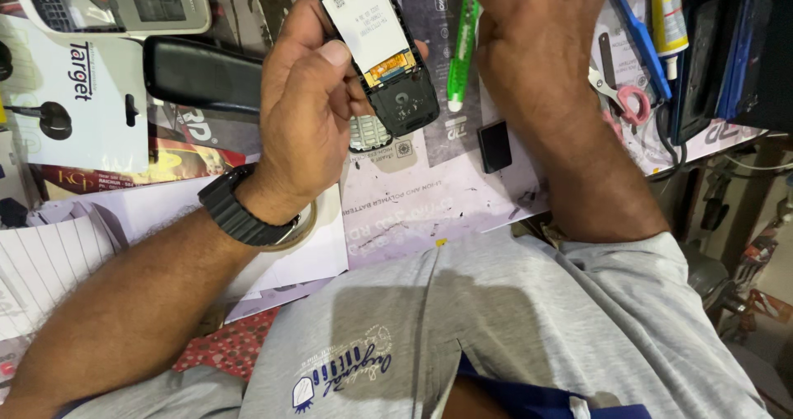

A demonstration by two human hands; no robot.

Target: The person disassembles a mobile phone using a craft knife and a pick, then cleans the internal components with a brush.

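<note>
Here, left hand (310,105) raised, fingers pinching opened phone (382,52), right hand (533,43) hovering, fingers curled loosely.

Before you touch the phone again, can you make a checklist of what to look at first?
1. Left hand grips the phone firmly: ok, thumb and fingers wrap its edge.
2. Phone is opened up, white panel and orange strip showing: ok.
3. Right hand is free: cannot tell, its fingertips are out of view.
4. Keypad lies flat on the table below the phone: ok.
5. Small black square part sits apart from the hands: ok.
6. Scissors are away from the hands: ok, they lie off to the right.
</note>
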